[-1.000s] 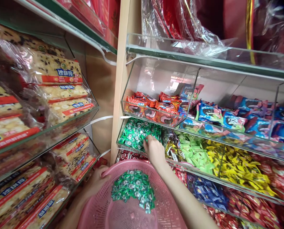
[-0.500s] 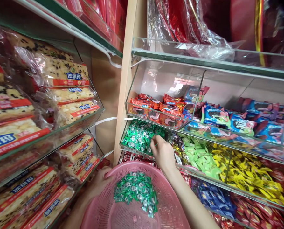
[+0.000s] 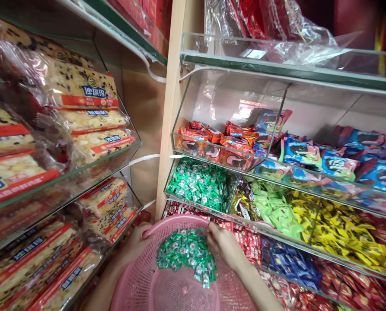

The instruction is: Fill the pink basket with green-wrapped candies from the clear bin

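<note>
Head view: the left hand (image 3: 137, 242) is closed around the left rim of the pink basket (image 3: 130, 283), its fingers partly hidden. On the right, the right hand (image 3: 224, 243) is at the basket's far right rim with its fingers curled together; whether they pinch a sweet, I cannot tell. Green wrapped sweets (image 3: 185, 251) lie in the far part of the basket, beside that hand, and more green sweets fill the far bin (image 3: 197, 183), just left of the brown-wrapped packets (image 3: 243, 199). A firm left grip looks important, since the basket seems to lack other support. Anything in the right fingers is best let go low, inside the rim and over the pile, so that light wrappers do not bounce out.
</note>
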`<state>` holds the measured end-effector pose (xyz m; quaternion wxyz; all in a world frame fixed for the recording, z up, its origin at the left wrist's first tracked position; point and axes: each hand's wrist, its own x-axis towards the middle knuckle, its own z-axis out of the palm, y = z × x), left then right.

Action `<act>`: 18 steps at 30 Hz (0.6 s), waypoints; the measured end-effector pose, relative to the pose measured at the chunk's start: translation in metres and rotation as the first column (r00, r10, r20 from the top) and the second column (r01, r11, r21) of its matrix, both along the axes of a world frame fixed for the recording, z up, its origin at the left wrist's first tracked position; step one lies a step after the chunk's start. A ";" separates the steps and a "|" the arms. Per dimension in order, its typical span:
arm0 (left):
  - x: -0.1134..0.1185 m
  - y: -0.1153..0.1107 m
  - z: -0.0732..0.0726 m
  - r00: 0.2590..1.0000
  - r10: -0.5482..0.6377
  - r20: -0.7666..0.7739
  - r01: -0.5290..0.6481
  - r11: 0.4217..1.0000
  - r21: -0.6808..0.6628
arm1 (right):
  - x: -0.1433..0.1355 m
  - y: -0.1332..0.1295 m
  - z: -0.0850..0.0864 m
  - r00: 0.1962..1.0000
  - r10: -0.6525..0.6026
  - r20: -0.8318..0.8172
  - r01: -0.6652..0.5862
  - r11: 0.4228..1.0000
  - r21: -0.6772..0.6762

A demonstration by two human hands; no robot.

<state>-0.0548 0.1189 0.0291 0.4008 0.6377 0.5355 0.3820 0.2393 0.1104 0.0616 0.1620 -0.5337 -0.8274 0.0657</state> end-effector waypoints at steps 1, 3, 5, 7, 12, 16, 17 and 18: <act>0.000 0.000 0.000 1.000 -0.004 -0.005 0.004 1.000 0.002 | 0.003 0.001 -0.004 0.999 -0.016 0.030 0.016 1.000 -0.015; 0.000 -0.001 0.000 1.000 -0.008 -0.017 0.008 1.000 0.004 | 0.008 0.001 -0.010 0.995 -0.043 0.093 0.048 0.998 -0.044; 0.000 -0.001 0.000 1.000 -0.012 -0.026 0.012 1.000 0.001 | 0.011 0.001 -0.015 0.988 -0.060 0.146 0.070 0.996 -0.063; 0.000 -0.001 0.000 0.999 -0.012 -0.031 0.011 1.000 -0.005 | 0.012 0.000 -0.018 0.982 -0.065 0.178 0.078 0.994 -0.072; 0.001 0.000 0.000 1.000 -0.015 -0.024 0.015 1.000 -0.018 | 0.007 -0.003 -0.017 0.975 -0.044 0.217 0.060 0.996 -0.066; 0.000 0.001 -0.001 0.999 -0.011 -0.033 0.010 1.000 -0.022 | 0.001 -0.003 -0.011 0.955 -0.031 0.294 0.050 0.997 -0.059; 0.000 0.001 -0.002 1.000 -0.014 -0.028 0.013 1.000 -0.020 | -0.001 -0.003 -0.010 0.951 -0.032 0.306 0.052 0.997 -0.057; 0.000 0.001 -0.003 1.000 -0.015 -0.021 0.014 1.000 -0.019 | -0.002 -0.003 -0.009 0.949 -0.034 0.314 0.054 0.997 -0.057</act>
